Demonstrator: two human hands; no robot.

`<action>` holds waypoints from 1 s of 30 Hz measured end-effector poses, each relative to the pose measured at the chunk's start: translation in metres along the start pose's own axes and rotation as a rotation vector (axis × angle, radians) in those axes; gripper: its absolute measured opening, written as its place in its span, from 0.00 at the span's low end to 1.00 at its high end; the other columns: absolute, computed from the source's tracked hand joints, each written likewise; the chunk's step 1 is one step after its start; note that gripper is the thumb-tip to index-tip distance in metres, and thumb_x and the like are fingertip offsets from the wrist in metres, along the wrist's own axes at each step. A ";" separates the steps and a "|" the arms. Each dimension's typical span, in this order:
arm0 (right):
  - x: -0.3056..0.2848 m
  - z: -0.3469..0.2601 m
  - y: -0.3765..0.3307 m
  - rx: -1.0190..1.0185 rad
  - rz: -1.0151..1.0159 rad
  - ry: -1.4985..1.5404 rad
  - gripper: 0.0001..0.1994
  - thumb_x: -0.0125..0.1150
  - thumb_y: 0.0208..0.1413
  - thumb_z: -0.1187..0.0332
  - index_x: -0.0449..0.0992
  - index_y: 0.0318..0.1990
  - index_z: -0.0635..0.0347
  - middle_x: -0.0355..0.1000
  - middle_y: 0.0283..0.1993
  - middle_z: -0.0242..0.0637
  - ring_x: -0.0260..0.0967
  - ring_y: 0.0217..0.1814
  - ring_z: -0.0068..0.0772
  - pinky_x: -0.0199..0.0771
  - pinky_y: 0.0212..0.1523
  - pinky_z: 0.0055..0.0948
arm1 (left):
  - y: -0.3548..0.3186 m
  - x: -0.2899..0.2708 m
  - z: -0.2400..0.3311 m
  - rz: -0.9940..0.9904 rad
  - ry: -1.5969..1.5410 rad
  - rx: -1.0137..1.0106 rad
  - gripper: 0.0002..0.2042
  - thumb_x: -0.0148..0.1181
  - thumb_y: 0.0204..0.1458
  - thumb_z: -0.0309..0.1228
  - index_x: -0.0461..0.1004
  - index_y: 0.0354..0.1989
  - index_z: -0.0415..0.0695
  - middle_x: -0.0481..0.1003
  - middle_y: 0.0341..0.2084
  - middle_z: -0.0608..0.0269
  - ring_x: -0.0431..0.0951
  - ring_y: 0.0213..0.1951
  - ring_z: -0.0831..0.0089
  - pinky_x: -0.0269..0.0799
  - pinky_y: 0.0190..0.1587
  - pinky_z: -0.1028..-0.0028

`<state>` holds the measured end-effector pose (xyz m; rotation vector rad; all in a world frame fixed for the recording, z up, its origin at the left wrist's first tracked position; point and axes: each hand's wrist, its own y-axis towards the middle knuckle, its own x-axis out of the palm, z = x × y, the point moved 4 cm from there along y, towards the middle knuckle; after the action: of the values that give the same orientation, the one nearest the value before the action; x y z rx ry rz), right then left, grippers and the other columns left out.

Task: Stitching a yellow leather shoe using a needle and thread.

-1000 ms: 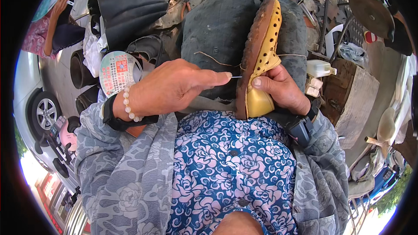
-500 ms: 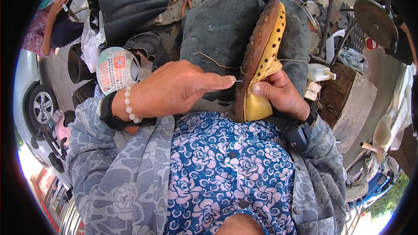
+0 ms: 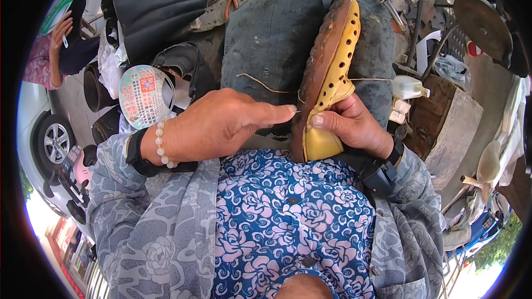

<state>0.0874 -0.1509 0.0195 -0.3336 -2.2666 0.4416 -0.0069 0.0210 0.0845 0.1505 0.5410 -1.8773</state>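
Note:
A yellow leather shoe [image 3: 339,72] with rows of round holes stands on its side over my lap, its brown sole [image 3: 320,58] facing left. My right hand [image 3: 357,124] is closed on the heel end, thumb on the outside and fingers inside the opening. My left hand [image 3: 224,122] is closed, index finger pointing at the sole edge. At that fingertip a thin metal needle [image 3: 298,112] touches or nearly touches the sole; its other end is hidden in the hand. Pale thread [image 3: 260,82] trails left from the sole, and more thread [image 3: 372,80] runs right from the shoe.
A dark work apron [image 3: 260,39] covers my legs. Left are a round printed fan [image 3: 145,97], a black shoe [image 3: 185,61] and a seated person's hand [image 3: 62,30]. Right stand a wooden box [image 3: 449,124], a plastic bottle [image 3: 410,87] and a metal machine [image 3: 482,27]. Orange-handled pliers [image 3: 230,5] lie ahead.
The shoe has shifted slightly left, its heel a little lower. My left fingertip stays close to the sole, and less of the needle shows. My right hand keeps its grip.

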 end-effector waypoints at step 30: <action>0.005 -0.002 -0.012 -0.051 0.014 0.128 0.20 0.58 0.51 0.78 0.68 0.53 0.63 0.72 0.50 0.36 0.69 0.51 0.24 0.67 0.55 0.28 | -0.012 -0.004 0.009 0.066 0.105 0.021 0.20 0.53 0.49 0.16 0.71 0.52 0.43 0.74 0.31 0.52 0.77 0.29 0.59 0.71 0.32 0.71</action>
<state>0.0845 -0.1591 0.0294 -0.3926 -2.1548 0.3592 -0.0151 0.0237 0.0976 0.2785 0.5812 -1.8183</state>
